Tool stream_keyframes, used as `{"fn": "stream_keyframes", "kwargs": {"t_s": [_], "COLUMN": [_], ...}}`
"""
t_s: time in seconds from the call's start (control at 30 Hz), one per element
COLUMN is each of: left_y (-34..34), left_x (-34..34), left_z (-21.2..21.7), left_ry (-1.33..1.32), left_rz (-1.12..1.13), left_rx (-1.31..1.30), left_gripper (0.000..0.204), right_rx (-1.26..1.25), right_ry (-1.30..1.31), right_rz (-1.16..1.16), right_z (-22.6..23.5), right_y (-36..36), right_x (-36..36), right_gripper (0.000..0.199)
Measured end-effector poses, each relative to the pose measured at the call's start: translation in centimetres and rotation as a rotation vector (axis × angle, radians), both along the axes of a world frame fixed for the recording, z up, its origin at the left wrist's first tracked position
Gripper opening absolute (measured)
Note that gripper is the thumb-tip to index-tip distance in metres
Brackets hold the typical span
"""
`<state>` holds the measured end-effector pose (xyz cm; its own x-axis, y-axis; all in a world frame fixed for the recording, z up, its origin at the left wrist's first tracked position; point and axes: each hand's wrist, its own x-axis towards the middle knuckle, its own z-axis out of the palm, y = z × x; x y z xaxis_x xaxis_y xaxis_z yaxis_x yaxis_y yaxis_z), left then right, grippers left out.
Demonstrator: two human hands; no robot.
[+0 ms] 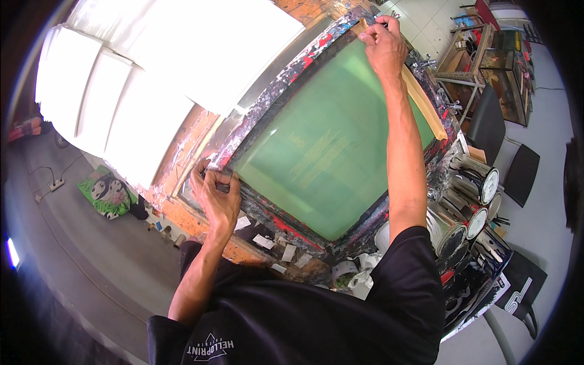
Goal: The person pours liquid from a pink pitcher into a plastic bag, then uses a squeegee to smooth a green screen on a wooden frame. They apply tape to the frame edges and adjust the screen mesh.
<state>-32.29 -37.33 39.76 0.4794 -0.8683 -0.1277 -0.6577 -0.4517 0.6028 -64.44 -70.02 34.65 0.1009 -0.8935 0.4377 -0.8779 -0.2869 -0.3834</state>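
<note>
A screen-printing frame (286,70) lies tilted across the bench, its edges smeared with dried ink. Green-coated mesh (359,182) fills it, with faint lines of a design in the middle. My left hand (217,196) is at the frame's left corner, thumb and fingers curled together; what they pinch is too small to tell. Over the far right corner reaches my right hand (384,47), its fingertips closed beside a small tan piece (361,26). A tan strip (424,103) lies along the frame's right side, partly behind my right forearm.
Bright white sheets (146,91) lie at the far left of the wooden bench (182,143). Ink-stained cans (480,182) crowd the right side. Small paper scraps (263,241) lie by the near edge. A shelf rack (468,58) stands at the back right, a green bag (106,193) at left.
</note>
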Motion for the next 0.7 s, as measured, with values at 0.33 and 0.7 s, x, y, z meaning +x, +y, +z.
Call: {"fn": "stream_keyframes", "kwargs": {"t_s": [0.33, 0.7], "left_y": [0.0, 0.1], "left_x": [-0.4, -1.2], "left_z": [0.0, -0.5], "left_ry": [-0.086, -0.096], "left_rz": [-0.028, 0.016], "left_rx": [-0.004, -0.020], "left_gripper": [0.026, 0.047], "right_rx": [-0.096, -0.119], "right_ry": [0.030, 0.018], "right_rz": [0.010, -0.003], "right_z": [-0.7, -1.1], "right_y": [-0.1, 0.0], "right_x": [-0.1, -0.2], "right_gripper": [0.017, 0.014]}}
